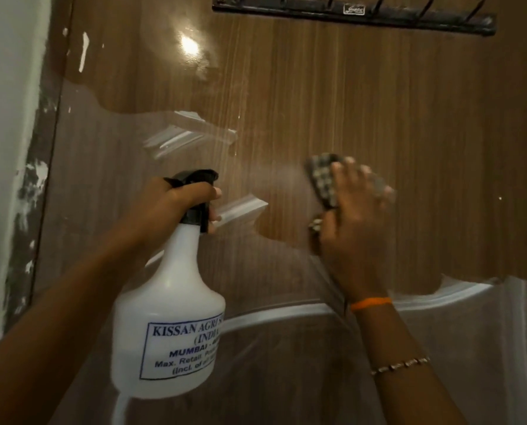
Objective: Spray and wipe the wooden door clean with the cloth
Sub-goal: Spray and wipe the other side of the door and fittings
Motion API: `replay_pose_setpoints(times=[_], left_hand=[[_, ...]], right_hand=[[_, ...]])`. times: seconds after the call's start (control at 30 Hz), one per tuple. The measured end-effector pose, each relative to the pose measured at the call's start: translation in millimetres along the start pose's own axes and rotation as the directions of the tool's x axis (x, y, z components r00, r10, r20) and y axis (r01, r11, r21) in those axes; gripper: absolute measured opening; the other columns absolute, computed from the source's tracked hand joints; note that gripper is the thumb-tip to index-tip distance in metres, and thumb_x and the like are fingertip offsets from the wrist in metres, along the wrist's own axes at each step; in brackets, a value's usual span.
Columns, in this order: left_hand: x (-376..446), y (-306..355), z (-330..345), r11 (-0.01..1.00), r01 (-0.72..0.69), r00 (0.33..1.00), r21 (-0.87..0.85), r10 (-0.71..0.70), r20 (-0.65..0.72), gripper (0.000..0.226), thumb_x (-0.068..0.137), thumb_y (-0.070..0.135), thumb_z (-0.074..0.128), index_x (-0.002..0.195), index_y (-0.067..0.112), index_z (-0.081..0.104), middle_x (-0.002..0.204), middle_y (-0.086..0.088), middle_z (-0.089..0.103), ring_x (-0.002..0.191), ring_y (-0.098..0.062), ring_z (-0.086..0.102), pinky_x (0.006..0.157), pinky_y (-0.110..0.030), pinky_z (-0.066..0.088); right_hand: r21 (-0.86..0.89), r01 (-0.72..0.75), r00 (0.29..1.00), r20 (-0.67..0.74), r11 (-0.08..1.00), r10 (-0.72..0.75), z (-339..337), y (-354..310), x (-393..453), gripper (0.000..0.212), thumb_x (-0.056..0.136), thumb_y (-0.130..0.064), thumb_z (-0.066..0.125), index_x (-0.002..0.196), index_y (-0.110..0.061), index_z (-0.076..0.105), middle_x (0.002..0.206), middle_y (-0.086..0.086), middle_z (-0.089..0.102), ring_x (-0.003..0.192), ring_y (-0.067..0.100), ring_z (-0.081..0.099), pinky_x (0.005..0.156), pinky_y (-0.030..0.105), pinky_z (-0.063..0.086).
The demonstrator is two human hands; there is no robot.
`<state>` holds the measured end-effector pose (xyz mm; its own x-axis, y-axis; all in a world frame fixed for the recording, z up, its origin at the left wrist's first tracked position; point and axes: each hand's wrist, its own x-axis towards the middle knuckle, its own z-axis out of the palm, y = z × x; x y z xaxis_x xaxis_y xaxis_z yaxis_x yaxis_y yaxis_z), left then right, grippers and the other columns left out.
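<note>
White spray bottle w/ black trigger head sits low-centre, held up in front of the wooden door. Its label is blue print in a blue box: "KISSAN AGRI S…", "(INDIA", "MUMBAI -", "Max. Retail. Price", "(incl. of all" — the right ends of every line curve out of sight round the bottle. Left hand grips the bottle neck, fingers curled round the trigger; nozzle points right, toward the door. Right hand is flat against the door, fingers straight & spread, pressing a dark checked cloth to the wood; most of the cloth is hidden under the palm, only the left edge & a bit at the heel show, & the fingertips are motion-blurred. Orange band & thin bead bracelet on the right wrist. Clear plastic film, torn-edged, covers the door's lower part & left side. Black hook rail at top is cut off by the frame; its small plate has writing, too blurred to read. White wall at left w/ chipped paint along the door frame.
</note>
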<state>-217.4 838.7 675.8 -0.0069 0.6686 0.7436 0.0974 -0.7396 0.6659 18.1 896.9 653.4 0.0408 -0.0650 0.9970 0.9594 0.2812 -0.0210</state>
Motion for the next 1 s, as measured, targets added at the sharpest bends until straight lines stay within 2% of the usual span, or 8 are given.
replay_pose_setpoints(times=[0.13,0.2,0.37,0.47,0.6,0.77,0.87,1.0], left_hand=[[3,-2,-5,1.0,0.005,0.998,0.002,-0.005,0.057,0.027,0.086,0.013,0.06,0.061,0.003,0.064,0.055,-0.004,0.066,0.044,-0.005,0.058,0.042,-0.012,0.043],[6,-3,-6,1.0,-0.013,0.997,0.007,0.012,0.077,0.026,0.082,0.018,0.065,0.059,0.005,0.065,0.059,-0.008,0.067,0.047,-0.008,0.06,0.044,-0.013,0.045],[18,-9,-22,0.996,-0.022,0.998,-0.083,0.027,0.051,0.028,0.063,0.028,0.072,0.073,0.003,0.063,0.058,-0.006,0.066,0.05,-0.013,0.062,0.047,-0.016,0.05],[27,-18,-38,0.996,0.031,0.999,-0.085,-0.03,0.017,0.051,0.047,0.042,0.071,0.081,0.005,0.067,0.066,-0.012,0.069,0.056,-0.022,0.066,0.053,-0.023,0.057],[29,-19,-46,0.999,0.032,0.999,-0.025,-0.032,0.007,0.049,0.05,0.037,0.072,0.087,0.005,0.067,0.063,-0.012,0.069,0.053,-0.023,0.066,0.051,-0.023,0.056],[25,-17,-44,0.999,0.022,1.0,0.035,-0.023,0.019,0.033,0.062,0.032,0.061,0.074,0.002,0.064,0.06,-0.007,0.069,0.047,-0.011,0.062,0.043,-0.015,0.047],[25,-18,-38,1.0,-0.011,0.998,0.003,0.011,0.063,0.028,0.063,0.03,0.06,0.07,0.003,0.065,0.061,-0.008,0.068,0.05,-0.012,0.063,0.048,-0.014,0.048],[30,-13,-34,0.99,-0.118,0.984,-0.075,0.127,0.127,0.028,0.064,0.032,0.074,0.069,0.007,0.064,0.061,-0.009,0.065,0.051,-0.016,0.062,0.052,-0.019,0.052]], right_hand=[[0.012,-0.41,0.897,-0.178,0.912,0.405,7,-12,-8,0.067,0.081,-0.014,0.042,0.147,-0.006,0.033,0.154,0.013,0.03,0.144,0.032,0.023,0.116,0.055,0.008],[0.003,-0.457,0.871,-0.201,0.889,0.448,18,-36,-5,0.068,0.082,-0.018,0.04,0.148,-0.003,0.031,0.153,0.017,0.03,0.143,0.035,0.024,0.115,0.056,0.01],[-0.079,-0.047,0.999,-0.018,0.996,0.045,50,-107,1,0.061,0.088,-0.024,0.031,0.149,-0.015,0.033,0.154,0.015,0.03,0.143,0.036,0.025,0.115,0.054,0.01],[0.06,0.241,0.963,0.107,0.969,-0.246,60,-131,0,0.053,0.093,-0.032,0.029,0.143,-0.022,0.044,0.153,0.016,0.033,0.143,0.036,0.024,0.117,0.049,0.002],[0.083,0.325,0.936,0.115,0.942,-0.333,58,-118,1,0.053,0.087,-0.027,0.043,0.14,-0.025,0.048,0.153,0.01,0.034,0.142,0.032,0.028,0.117,0.053,0.011],[-0.016,-0.008,1.0,-0.009,1.0,0.008,23,-52,7,0.058,0.087,-0.027,0.035,0.146,-0.024,0.039,0.155,0.009,0.029,0.143,0.034,0.022,0.115,0.053,0.002],[0.016,-0.237,0.966,-0.103,0.971,0.237,12,-21,13,0.06,0.086,-0.019,0.038,0.145,-0.025,0.04,0.155,0.009,0.029,0.144,0.033,0.02,0.115,0.056,0.004],[0.05,-0.279,0.947,-0.153,0.959,0.284,26,-46,18,0.063,0.082,-0.013,0.044,0.144,-0.02,0.043,0.154,0.013,0.031,0.144,0.036,0.021,0.114,0.055,0.002]])
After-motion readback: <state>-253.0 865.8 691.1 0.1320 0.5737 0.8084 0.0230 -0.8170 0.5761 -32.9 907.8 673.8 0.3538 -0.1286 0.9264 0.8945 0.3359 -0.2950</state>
